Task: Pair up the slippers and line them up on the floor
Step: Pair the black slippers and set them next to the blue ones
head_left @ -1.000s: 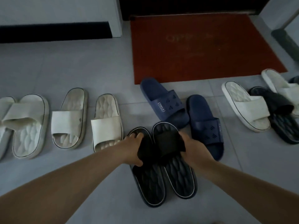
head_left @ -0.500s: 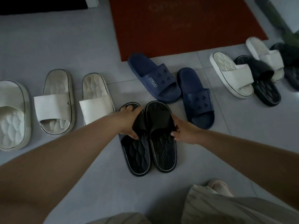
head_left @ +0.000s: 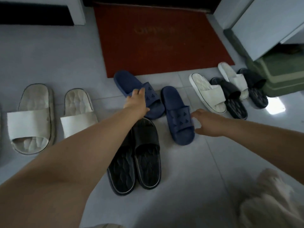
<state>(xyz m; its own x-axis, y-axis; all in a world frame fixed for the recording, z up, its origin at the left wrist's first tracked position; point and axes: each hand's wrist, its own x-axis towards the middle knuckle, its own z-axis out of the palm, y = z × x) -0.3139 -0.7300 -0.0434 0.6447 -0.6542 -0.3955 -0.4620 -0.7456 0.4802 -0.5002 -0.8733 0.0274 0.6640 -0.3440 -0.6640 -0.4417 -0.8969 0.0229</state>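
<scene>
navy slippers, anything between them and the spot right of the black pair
Nothing visible. Left hand rests on the far navy slipper, right hand reaches the near navy slipper; only bare tile lies right of the black pair.

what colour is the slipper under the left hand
Navy blue slipper, with small darker slanted marks on its strap; the head view shows it best.

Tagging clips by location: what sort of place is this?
Likely a home entryway, just inside the door. A red doormat lies on the grey tiled floor against a dark doorway, and house slippers, among them white slippers and navy slippers, sit in front of it.
</scene>
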